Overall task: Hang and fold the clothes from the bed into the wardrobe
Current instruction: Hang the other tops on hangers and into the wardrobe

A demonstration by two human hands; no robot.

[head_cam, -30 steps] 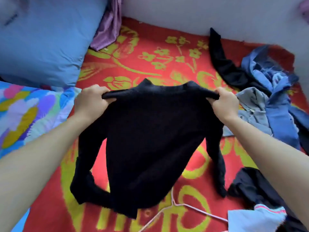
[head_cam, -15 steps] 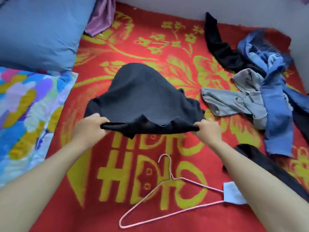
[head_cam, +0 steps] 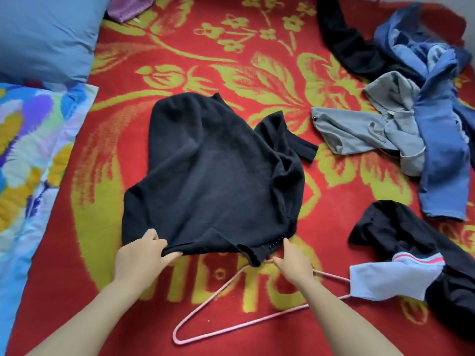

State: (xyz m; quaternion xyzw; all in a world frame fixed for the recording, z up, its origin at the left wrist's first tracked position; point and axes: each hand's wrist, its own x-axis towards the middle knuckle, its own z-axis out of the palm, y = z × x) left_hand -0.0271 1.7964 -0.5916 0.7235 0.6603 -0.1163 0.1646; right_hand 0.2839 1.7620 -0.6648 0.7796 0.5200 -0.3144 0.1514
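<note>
Head: black sweater [head_cam: 210, 176] now flat; right hand [head_cam: 293, 263] released.

Black sweater [head_cam: 210, 176] now lies spread; right hand [head_cam: 293, 264] released it.

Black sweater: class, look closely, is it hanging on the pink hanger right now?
No, the black sweater lies spread on the red blanket, and the pink hanger lies flat at its near edge.

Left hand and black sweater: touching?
Touching. The head view shows the left hand pinching the near hem of the black sweater, with the fabric edge caught between its fingers.
</note>
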